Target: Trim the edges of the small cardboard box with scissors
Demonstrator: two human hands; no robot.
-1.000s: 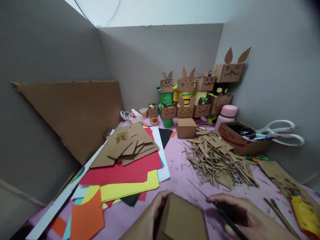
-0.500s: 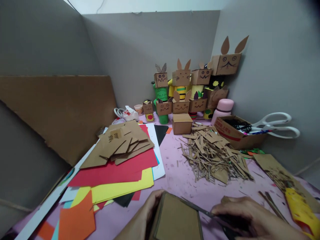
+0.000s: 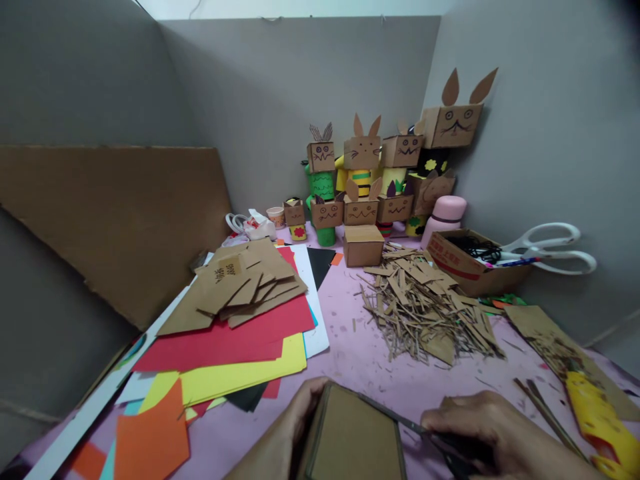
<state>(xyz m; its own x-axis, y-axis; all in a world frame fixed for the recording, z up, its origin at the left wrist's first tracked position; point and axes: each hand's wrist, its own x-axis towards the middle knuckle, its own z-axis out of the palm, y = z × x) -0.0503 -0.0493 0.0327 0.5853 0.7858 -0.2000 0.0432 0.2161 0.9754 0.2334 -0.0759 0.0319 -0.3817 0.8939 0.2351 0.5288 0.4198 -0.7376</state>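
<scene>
At the bottom of the head view, my left hand is wrapped round the left side of a small cardboard box. Dark lines run along the box's edges. My right hand grips the black handles of a pair of scissors. The scissors' blades lie along the box's upper right edge, pointing left. Part of the handles is hidden by my fingers, and the lower part of the box is out of the frame.
Behind the box lies a heap of cardboard scraps. Coloured paper and cardboard pieces are stacked left. Cardboard animal figures stand at the back. A yellow glue gun and an open box holding white scissors are right.
The scissors' tip has shifted slightly left along the box's edge. My left hand keeps its hold, and the whole view has moved a little.
</scene>
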